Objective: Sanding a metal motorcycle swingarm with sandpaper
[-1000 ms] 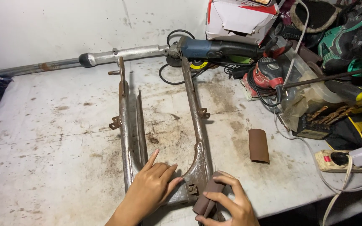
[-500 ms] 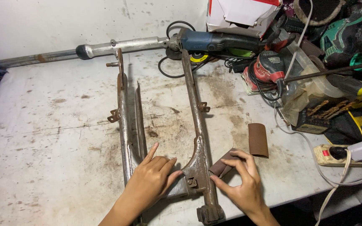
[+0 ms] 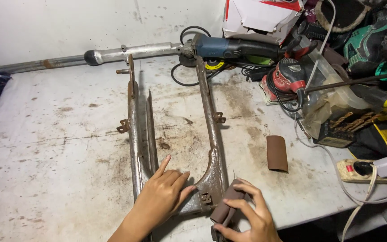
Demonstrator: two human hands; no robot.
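The rusty forked steel frame (image 3: 211, 134) is lying with its long rails running straight away from both hands. The left hand (image 3: 162, 197) is pressing flat, fingers spread, on the near crosspiece; the right hand (image 3: 247, 215) is pinching a folded brown sandpaper piece (image 3: 226, 207), seemingly against the right rail's near end.

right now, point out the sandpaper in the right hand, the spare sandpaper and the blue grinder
sandpaper (image 3: 227, 204), head view, its folded middle
spare sandpaper (image 3: 277, 153), head view, centre of the strip
blue grinder (image 3: 229, 47), head view, its body

Left hand (image 3: 164, 197) lies flat, palm down, fingers spread forward; right hand (image 3: 247, 213), nearer and to its right, curls its fingers in a closed grip.
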